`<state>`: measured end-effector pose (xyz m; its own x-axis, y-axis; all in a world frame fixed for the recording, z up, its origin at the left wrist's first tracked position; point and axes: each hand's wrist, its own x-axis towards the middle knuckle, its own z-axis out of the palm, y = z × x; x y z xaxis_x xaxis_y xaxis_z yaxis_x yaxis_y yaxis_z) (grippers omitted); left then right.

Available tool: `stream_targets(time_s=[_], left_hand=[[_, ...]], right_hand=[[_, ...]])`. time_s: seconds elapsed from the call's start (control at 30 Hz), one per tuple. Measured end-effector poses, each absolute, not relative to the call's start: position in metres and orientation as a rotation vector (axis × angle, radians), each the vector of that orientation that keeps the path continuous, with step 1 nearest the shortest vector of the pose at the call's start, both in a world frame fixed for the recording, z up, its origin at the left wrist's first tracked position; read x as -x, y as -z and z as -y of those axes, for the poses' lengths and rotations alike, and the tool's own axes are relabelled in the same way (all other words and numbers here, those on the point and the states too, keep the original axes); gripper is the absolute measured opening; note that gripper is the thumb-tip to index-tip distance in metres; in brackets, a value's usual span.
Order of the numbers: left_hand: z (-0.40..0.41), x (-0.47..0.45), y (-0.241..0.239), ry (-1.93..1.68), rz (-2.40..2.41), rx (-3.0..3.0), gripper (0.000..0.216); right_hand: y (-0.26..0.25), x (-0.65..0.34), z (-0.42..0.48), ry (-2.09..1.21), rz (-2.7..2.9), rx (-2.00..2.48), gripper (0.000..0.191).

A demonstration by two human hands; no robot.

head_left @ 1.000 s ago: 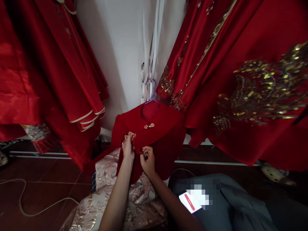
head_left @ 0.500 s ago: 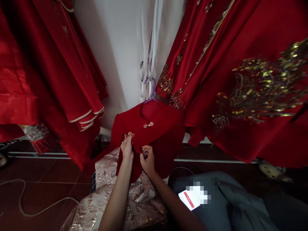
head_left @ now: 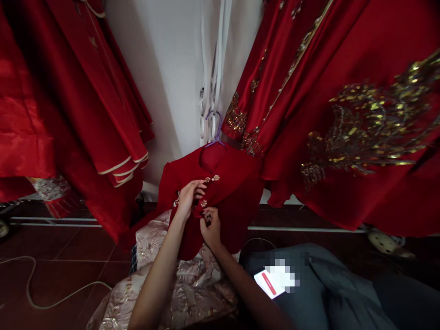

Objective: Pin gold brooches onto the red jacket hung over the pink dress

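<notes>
A red jacket point(head_left: 230, 167) with beaded, flower-shaped fastenings hangs on a purple hanger point(head_left: 219, 130) in front of me. My left hand point(head_left: 191, 193) lies over its front, fingers stretched out and slightly bent, the tips by the upper beaded fastening point(head_left: 213, 178). Just below, my right hand point(head_left: 211, 225) is closed in a pinch on the jacket's front edge. Another beaded ornament point(head_left: 203, 203) shows above the right fingertips. Part of a third ornament point(head_left: 176, 200) peeks out beside the left hand, which covers some of the cloth.
Red garments point(head_left: 92, 105) hang at left, and a red gown point(head_left: 343, 91) with gold sequins hangs at right. Patterned pink fabric point(head_left: 202, 298) lies under my forearms. A lit phone point(head_left: 270, 283) rests on grey-blue cloth point(head_left: 319, 275). A pale cable point(head_left: 65, 300) crosses the tiled floor.
My left hand has let go of the jacket's edge near the left ornament and moved right and up, its fingers now spread. My right hand has stayed nearly in place.
</notes>
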<state>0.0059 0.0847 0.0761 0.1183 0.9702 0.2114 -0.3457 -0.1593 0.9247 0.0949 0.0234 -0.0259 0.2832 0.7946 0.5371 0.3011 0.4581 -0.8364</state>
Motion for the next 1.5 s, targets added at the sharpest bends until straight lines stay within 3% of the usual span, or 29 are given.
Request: stream_targets(time_s=[0.2,0.37,0.77,0.97,1.2,1.33,1.5], left_hand=[[-0.103,-0.013,-0.115,-1.348,-0.952,-2.043,0.023],[-0.113,-0.016,-0.126,-1.19,-1.022,-2.246,0.013],[-0.113,-0.015,-0.132,-1.305,-1.052,-2.453,0.006],[-0.103,-0.012,-0.139,-1.146,-1.114,-2.694,0.013],[-0.093,-0.002,-0.137,-1.107,-1.182,-2.84,0.021],[-0.093,0.004,-0.137,-1.081,-1.16,-2.812,0.019],[-0.093,0.002,-0.137,-1.107,-1.226,-2.726,0.02]], right_hand=[[0.027,-0.094,-0.024,-0.463,1.273,1.1,0.03],[0.026,-0.094,-0.023,-0.473,1.275,1.094,0.03],[0.022,-0.093,-0.018,-0.4,1.251,1.088,0.017],[-0.024,-0.1,-0.026,-0.176,1.08,0.98,0.012],[-0.113,-0.105,-0.072,-0.627,1.066,0.795,0.034],[-0.129,-0.117,-0.085,-0.816,0.986,0.79,0.045],[-0.136,-0.139,-0.082,-0.934,0.906,0.636,0.043]])
